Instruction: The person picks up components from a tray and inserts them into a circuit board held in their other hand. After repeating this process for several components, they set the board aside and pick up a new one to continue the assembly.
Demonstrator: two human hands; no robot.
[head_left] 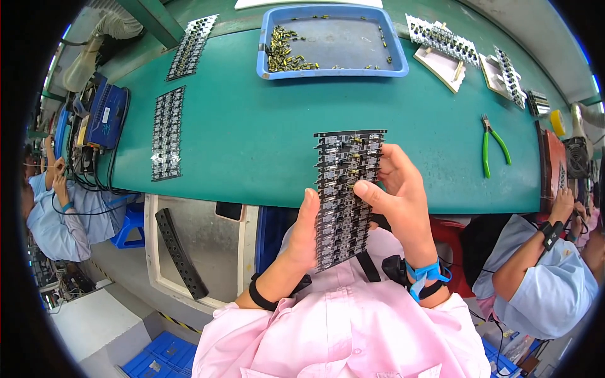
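Observation:
A black circuit board panel point(342, 220) with rows of small boards is held upright, slightly tilted, over the near edge of the table. My left hand point(302, 234) grips its left edge, the thumb pointing up and the fingers hidden behind. My right hand point(403, 200) is closed around the right edge. Its thumb presses on the panel's face beside several small yellowish cylindrical components point(354, 170) in the upper rows. Beyond the panel, a blue tray point(334, 74) contains loose components of a similar look point(287, 53), heaped mostly on its left side.
Two more board panels point(167, 132) point(192, 47) lie at the left of the green table point(246, 138). Green-handled cutters point(488, 145) rest at right. Further board strips point(444, 43) lean on white supports at the back right. People point(542, 271) point(75, 220) work on both sides. An open drawer point(195, 252) holds a phone.

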